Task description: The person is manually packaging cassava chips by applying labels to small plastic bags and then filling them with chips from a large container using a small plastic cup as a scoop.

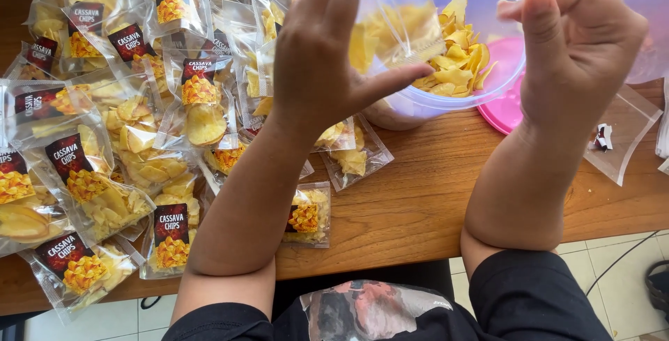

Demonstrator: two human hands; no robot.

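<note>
left hand pinching small clear plastic pouch with yellow chips, raised over the wooden bench | right hand curled, grip cannot tell | clear round tub of chips behind | sealed chip packets piled left

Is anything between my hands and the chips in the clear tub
Only a small clear bag, held up by the left hand in front of the tub. The right hand is at the tub's right rim, with nothing visible between it and the loose chips.
</note>
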